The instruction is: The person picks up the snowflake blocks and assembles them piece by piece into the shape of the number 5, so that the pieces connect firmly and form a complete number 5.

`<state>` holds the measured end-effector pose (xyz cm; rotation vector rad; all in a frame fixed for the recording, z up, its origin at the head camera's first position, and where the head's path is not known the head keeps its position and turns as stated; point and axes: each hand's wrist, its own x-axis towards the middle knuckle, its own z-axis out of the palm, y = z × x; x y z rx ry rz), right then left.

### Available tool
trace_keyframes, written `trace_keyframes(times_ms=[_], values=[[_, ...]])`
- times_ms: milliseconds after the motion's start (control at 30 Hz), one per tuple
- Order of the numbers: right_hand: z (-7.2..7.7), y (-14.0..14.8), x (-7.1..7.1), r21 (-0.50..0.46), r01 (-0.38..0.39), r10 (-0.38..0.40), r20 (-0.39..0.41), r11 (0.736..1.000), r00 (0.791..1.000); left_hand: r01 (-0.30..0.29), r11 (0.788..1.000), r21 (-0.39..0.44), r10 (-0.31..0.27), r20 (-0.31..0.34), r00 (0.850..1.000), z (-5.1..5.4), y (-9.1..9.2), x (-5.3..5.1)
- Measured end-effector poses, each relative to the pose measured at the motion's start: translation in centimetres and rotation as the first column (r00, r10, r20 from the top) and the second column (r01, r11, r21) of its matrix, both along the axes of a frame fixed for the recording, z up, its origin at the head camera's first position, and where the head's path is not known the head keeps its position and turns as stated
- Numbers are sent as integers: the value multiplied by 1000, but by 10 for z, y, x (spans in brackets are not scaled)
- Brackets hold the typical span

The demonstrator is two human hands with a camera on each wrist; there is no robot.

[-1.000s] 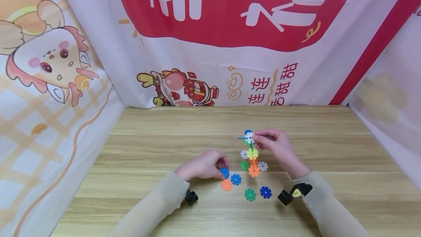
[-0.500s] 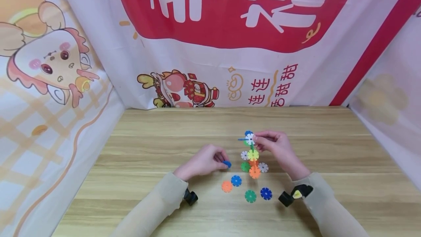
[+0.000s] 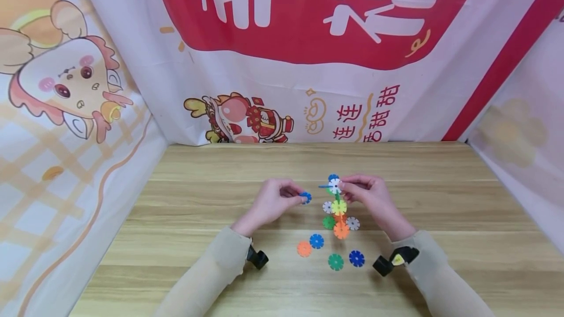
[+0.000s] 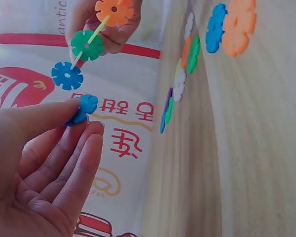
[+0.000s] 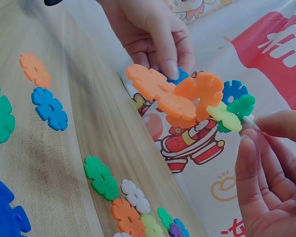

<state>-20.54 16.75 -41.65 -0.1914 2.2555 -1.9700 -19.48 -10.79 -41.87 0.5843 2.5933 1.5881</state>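
Observation:
My left hand (image 3: 273,203) pinches a blue notched disc (image 3: 305,197) between thumb and fingers, left of a structure of slotted-together discs. My right hand (image 3: 370,194) pinches the white disc (image 3: 335,186) at the structure's upper part. Orange discs (image 5: 207,94), a yellow disc (image 5: 224,117), green ones and a blue disc (image 5: 234,92) make up the held structure in the right wrist view. From the left wrist, its blue disc (image 4: 67,75) appears just beyond the loose blue disc (image 4: 84,108) in my left fingers (image 4: 84,153); a small gap separates the two.
On the wooden table (image 3: 198,170) lie loose discs: orange (image 3: 304,249), blue (image 3: 316,241), green (image 3: 336,261) and dark blue (image 3: 357,259). Several more, such as a green disc (image 5: 101,177), lie beneath the structure. Printed cloth (image 3: 308,77) stands behind the table.
My left hand has picked up the blue disc from beside the orange one and carried it up and away from me, turning it on the way. My right hand has barely moved.

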Motion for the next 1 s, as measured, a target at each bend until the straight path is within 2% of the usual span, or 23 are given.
trace_keyframes(times_ms=[133, 400, 1000], values=[[0, -1, 1, 0, -1, 1, -2, 1000, 1000, -35, 999, 38, 34, 43, 999, 4, 1, 1], [-1, -4, 2, -3, -15, 15, -11, 1000, 1000, -46, 984, 171, 24, 134, 991, 9, 6, -1], [-2, -11, 5, 38, -44, 44, -19, 998, 999, -32, 984, 172, 11, 126, 992, 9, 12, 1]])
